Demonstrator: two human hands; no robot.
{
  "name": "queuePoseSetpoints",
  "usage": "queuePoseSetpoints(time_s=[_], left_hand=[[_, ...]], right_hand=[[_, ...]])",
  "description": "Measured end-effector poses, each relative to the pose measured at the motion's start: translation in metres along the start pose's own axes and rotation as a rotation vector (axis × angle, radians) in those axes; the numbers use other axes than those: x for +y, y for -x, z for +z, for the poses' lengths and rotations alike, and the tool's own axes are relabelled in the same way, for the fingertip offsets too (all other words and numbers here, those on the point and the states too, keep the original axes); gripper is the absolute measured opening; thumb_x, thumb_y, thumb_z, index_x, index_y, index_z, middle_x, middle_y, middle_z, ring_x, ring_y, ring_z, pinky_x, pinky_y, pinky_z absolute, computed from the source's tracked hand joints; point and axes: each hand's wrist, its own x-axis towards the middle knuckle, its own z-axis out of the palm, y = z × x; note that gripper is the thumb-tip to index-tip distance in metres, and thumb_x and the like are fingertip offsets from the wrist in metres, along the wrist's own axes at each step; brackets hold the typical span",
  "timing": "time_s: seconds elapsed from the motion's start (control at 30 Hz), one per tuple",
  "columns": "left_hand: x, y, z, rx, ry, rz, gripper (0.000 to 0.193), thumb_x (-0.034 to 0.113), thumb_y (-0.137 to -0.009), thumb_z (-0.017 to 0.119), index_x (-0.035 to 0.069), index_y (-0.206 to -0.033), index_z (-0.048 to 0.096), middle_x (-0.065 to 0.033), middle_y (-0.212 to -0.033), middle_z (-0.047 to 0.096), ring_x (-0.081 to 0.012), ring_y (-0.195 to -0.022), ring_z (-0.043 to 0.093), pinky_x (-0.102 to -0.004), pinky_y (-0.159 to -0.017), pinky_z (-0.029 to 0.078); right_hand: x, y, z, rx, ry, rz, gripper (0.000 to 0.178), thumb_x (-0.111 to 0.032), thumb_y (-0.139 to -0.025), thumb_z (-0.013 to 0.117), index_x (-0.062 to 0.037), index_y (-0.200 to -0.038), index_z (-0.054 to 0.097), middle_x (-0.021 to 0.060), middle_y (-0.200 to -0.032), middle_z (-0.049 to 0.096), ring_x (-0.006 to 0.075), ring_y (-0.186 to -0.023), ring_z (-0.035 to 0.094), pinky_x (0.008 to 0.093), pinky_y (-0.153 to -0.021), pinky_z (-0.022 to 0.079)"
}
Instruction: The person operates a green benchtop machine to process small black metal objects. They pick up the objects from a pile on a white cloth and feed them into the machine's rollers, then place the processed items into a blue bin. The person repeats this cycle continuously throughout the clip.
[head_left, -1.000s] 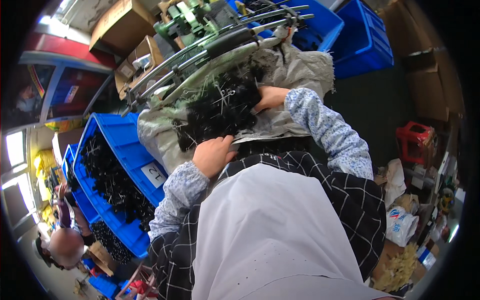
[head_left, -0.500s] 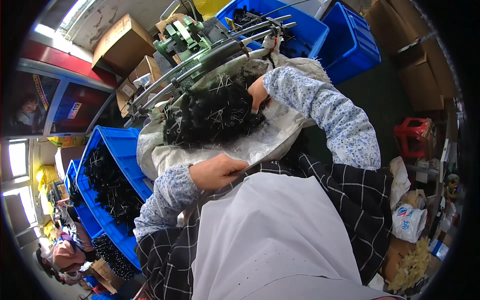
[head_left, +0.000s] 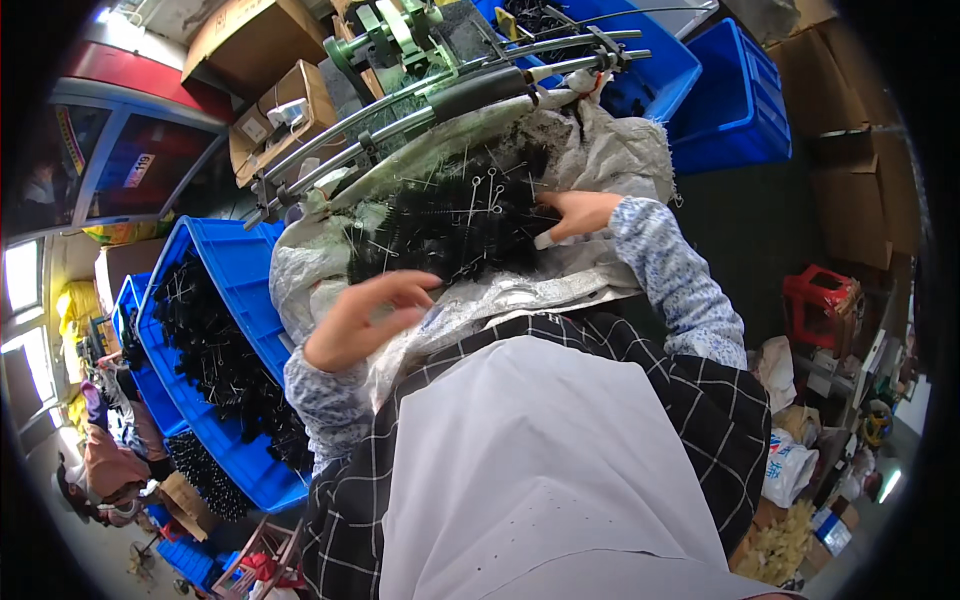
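A heap of black bristle brushes with twisted wire stems and looped ends fills a white woven sack in front of me. My left hand, slightly blurred, hovers over the near left side of the heap with its fingers apart, holding nothing. At the heap's right edge is my right hand, thumb and fingers spread around a gap. Its fingertips reach the brushes, and something white covers one digit's tip. Both arms wear patterned sleeves.
Beyond the sack, a green machine stands behind metal rails. A blue crate of similar brushes is at my left; another blue bin stands far right. A red stool is at the right. Another person is at the lower left.
My left hand has let go of the sack's near edge and risen toward the brushes, opening. My right hand has drawn back rightward out of the heap. The whole view has shifted slightly.
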Motion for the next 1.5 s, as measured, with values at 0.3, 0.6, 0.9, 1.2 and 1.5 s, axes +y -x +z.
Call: queuePoseSetpoints(time_s=[0.3, 0.6, 0.9, 1.2, 1.5], left_hand=[[-0.022, -0.036, -0.017, 0.310, -0.574, 0.125, 0.027, 0.006, -0.079, 0.061, 0.005, -0.106, 0.058, -0.0107, -0.102, 0.058, -0.0261, -0.094, 0.055, -0.0337, -0.083, 0.043], [-0.049, -0.071, 0.000, 0.148, -0.918, -0.006, 0.038, 0.013, -0.077, 0.062, 0.008, -0.113, 0.052, -0.0085, -0.109, 0.053, -0.0258, -0.102, 0.050, -0.0361, -0.086, 0.039], [-0.051, -0.073, -0.009, 0.178, -0.854, 0.136, 0.029, 0.008, -0.072, 0.061, 0.006, -0.099, 0.051, -0.0088, -0.094, 0.056, -0.0255, -0.095, 0.053, -0.0360, -0.085, 0.038], [-0.027, -0.064, -0.030, 0.197, -0.416, 0.038, 0.031, 0.008, -0.075, 0.064, 0.003, -0.103, 0.053, -0.0106, -0.090, 0.058, -0.0230, -0.078, 0.059, -0.0331, -0.073, 0.047], [-0.016, -0.060, -0.030, 0.263, -0.227, 0.106, 0.034, 0.016, -0.076, 0.070, 0.008, -0.105, 0.056, -0.0062, -0.081, 0.055, -0.0172, -0.067, 0.054, -0.0299, -0.063, 0.046]], right_hand=[[-0.060, 0.015, 0.013, 0.604, 0.514, -0.844, 0.032, -0.020, -0.073, 0.066, -0.0121, -0.102, 0.054, 0.0049, -0.101, 0.054, 0.0186, -0.088, 0.055, 0.0312, -0.077, 0.045], [-0.058, -0.002, 0.018, 0.723, 0.552, -1.018, 0.023, -0.015, -0.078, 0.056, -0.0103, -0.101, 0.055, 0.0055, -0.099, 0.056, 0.0154, -0.079, 0.058, 0.0286, -0.066, 0.047], [-0.071, -0.024, -0.090, 1.151, 0.507, -0.500, 0.035, -0.006, -0.082, 0.053, -0.0013, -0.115, 0.043, 0.0087, -0.082, 0.053, 0.0213, -0.068, 0.058, 0.0321, -0.057, 0.047], [-0.076, -0.143, -0.162, 1.269, 0.757, -0.270, 0.018, -0.008, -0.079, 0.054, -0.0084, -0.094, 0.063, 0.0078, -0.086, 0.061, 0.0223, -0.084, 0.059, 0.0333, -0.075, 0.049], [-0.072, -0.157, -0.169, 1.335, 0.738, -0.396, 0.014, -0.011, -0.080, 0.054, -0.0101, -0.091, 0.062, 0.0061, -0.083, 0.060, 0.0203, -0.084, 0.059, 0.0322, -0.075, 0.049]])
